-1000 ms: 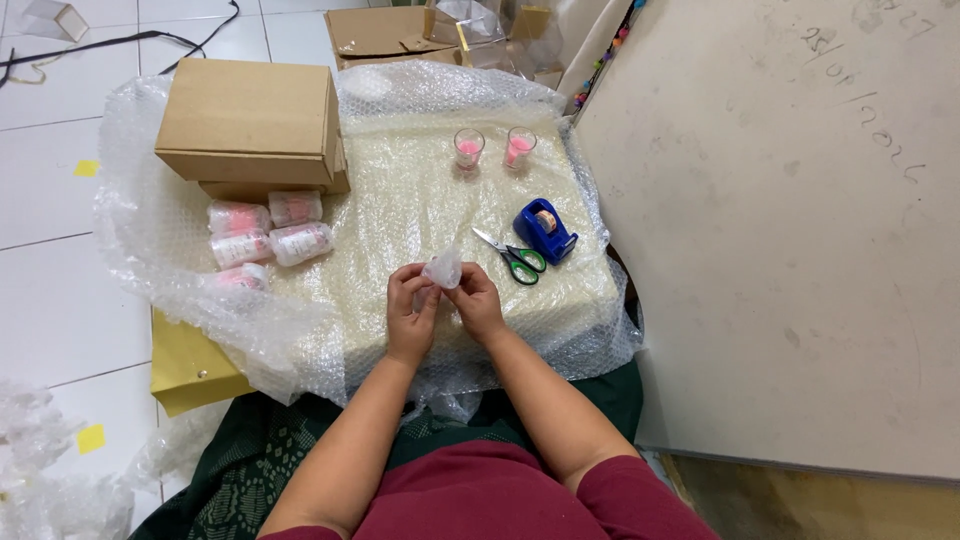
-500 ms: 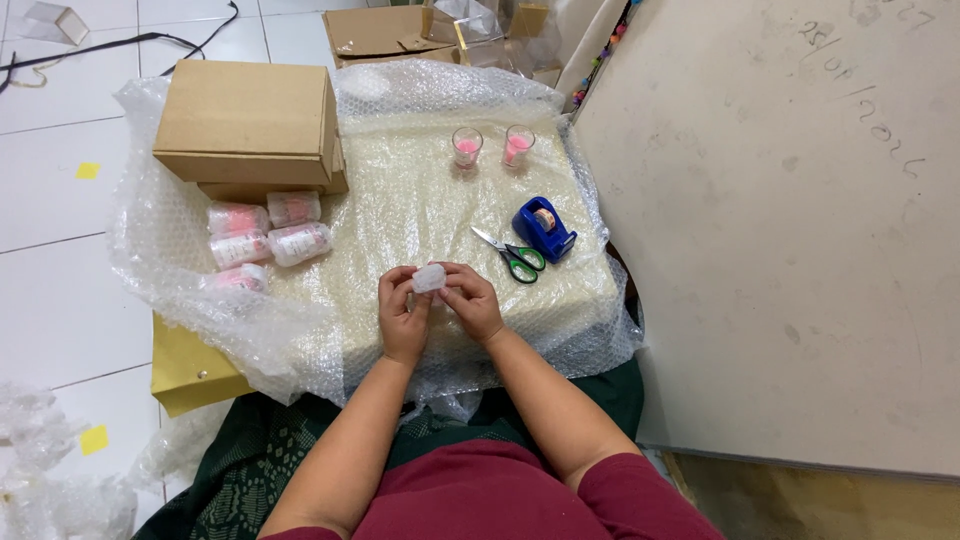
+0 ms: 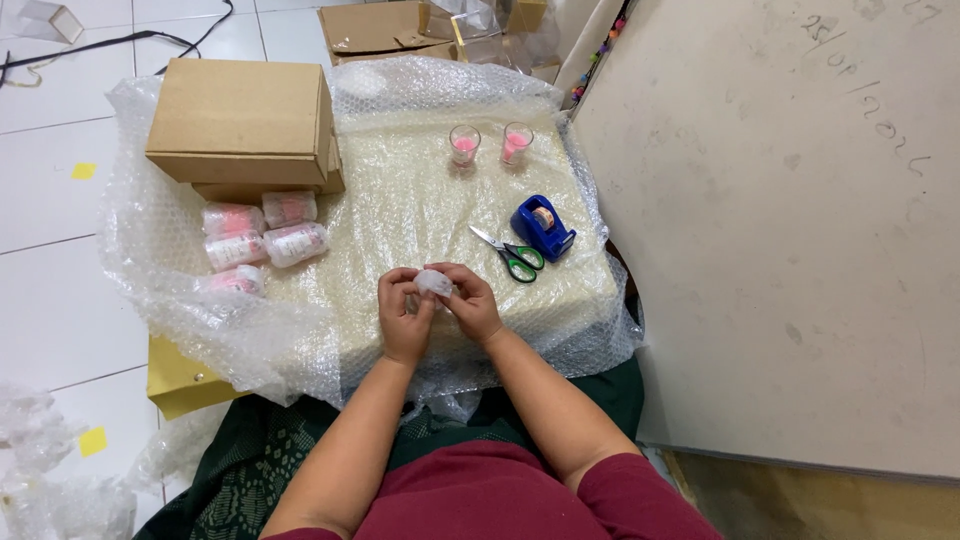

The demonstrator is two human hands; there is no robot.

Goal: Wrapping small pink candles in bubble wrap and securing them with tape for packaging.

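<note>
Holding: small bubble-wrapped bundle (image 3: 434, 282), pinched between both hands at the near edge of the bubble-wrap sheet (image 3: 400, 200)
Left hand (image 3: 404, 318): fingers curled onto bundle's left end
Right hand (image 3: 468, 302): fingers clasping its right end
Axis: lying left-right, both hands equally near

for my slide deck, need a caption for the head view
Both hands, left hand and right hand, hold a small bubble-wrapped item over a bubble wrap sheet.

We see a white tiled floor (image 3: 60, 290) with small yellow marks (image 3: 84, 171), and a large beige board (image 3: 790, 230), perhaps a tabletop, leaning at the right.
</note>
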